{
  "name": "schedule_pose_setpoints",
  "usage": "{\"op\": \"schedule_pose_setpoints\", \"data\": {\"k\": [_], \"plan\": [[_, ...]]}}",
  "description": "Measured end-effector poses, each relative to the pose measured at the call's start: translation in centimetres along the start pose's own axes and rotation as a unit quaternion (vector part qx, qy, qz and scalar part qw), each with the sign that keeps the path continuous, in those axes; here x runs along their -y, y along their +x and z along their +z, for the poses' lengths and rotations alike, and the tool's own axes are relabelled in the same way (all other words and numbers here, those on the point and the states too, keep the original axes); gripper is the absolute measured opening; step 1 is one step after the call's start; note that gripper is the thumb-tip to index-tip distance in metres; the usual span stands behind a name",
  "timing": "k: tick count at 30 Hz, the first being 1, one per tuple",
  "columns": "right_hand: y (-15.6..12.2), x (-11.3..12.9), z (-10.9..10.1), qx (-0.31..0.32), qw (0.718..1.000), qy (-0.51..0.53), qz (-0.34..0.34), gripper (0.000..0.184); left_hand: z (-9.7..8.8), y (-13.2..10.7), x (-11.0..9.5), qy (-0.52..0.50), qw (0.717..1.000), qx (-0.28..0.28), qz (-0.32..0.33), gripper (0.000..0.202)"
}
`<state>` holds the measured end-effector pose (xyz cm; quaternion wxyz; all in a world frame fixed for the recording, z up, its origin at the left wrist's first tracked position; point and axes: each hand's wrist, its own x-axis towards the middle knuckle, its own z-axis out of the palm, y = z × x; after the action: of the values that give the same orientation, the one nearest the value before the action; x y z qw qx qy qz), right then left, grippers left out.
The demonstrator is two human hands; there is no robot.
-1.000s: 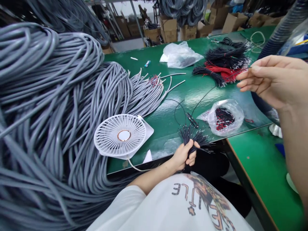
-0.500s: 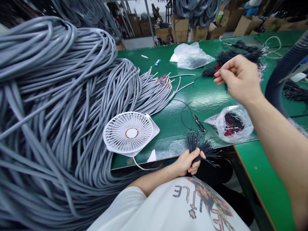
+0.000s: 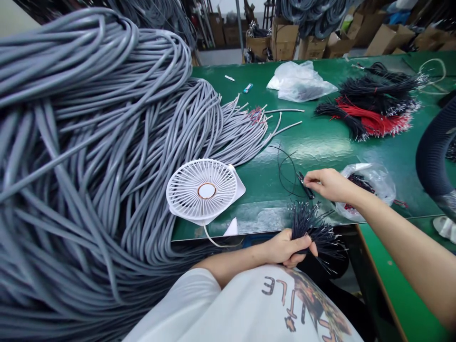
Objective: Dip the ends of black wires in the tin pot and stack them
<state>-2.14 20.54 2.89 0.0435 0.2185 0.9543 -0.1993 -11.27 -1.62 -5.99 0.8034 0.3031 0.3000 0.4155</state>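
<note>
At the table's near edge my left hand is closed around a bundle of thin black wires whose stripped ends fan upward. My right hand rests low on the green table, fingers pinched at a small black tool beside a thin black wire loop. What lies between the pinched fingertips is too small to name. A clear bag of red and black parts sits just right of that hand.
A huge heap of grey cables fills the left side. A white desk fan lies face up near the edge. Red and black wire bundles and a plastic bag lie farther back. A dark corrugated hose stands at right.
My right hand came down from the wire bundles at the back right to the small tool near the front. The view shifted a little; my left hand kept its grip.
</note>
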Motion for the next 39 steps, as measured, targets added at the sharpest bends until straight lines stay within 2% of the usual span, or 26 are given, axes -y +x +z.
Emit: {"op": "schedule_pose_setpoints", "data": {"k": [2,5,8,12,15,18,22,27,30,33,39], "plan": [[-0.4,-0.1,-0.3,-0.014,1.0,-0.005,-0.017,0.021,0.1,0.0,-0.1,0.01,1.0,-0.005,-0.004,0.057],[-2.3,0.5,-1.3,-0.122,0.992,-0.017,-0.04,0.027,0.1,0.0,-0.3,0.018,1.0,-0.005,-0.005,0.057],[-5.8,2.1,-2.7,-0.212,0.975,0.009,-0.057,0.024,0.1,0.3,-0.5,0.032,0.999,-0.015,0.01,0.057],[-11.6,5.1,-3.3,-0.231,0.969,0.054,-0.069,0.023,0.5,1.1,-0.6,0.062,0.997,-0.027,0.026,0.06],[-15.5,6.9,-1.6,-0.239,0.968,0.038,-0.07,0.03,1.2,2.0,-0.5,0.078,0.996,-0.024,0.029,0.06],[-18.2,8.0,1.4,-0.272,0.961,-0.029,-0.05,0.04,2.1,3.0,-0.1,0.104,0.994,-0.016,0.026,0.06],[-20.4,8.3,5.1,-0.286,0.952,-0.111,-0.002,0.046,3.6,4.0,0.3,0.128,0.992,0.013,0.011,0.063],[-22.2,7.8,7.8,-0.325,0.937,-0.118,0.058,0.036,5.2,4.8,0.5,0.131,0.991,0.026,-0.01,0.057],[-23.0,7.7,8.9,-0.359,0.925,-0.101,0.077,0.028,5.4,5.3,1.0,0.098,0.995,0.023,-0.004,0.056],[-23.7,7.6,9.4,-0.367,0.923,-0.07,0.089,0.024,5.4,5.7,1.4,0.088,0.996,0.027,-0.003,0.055],[-24.2,7.3,7.8,-0.399,0.908,-0.001,0.123,0.021,6.0,6.2,1.6,0.126,0.99,0.055,-0.015,0.051]]}}
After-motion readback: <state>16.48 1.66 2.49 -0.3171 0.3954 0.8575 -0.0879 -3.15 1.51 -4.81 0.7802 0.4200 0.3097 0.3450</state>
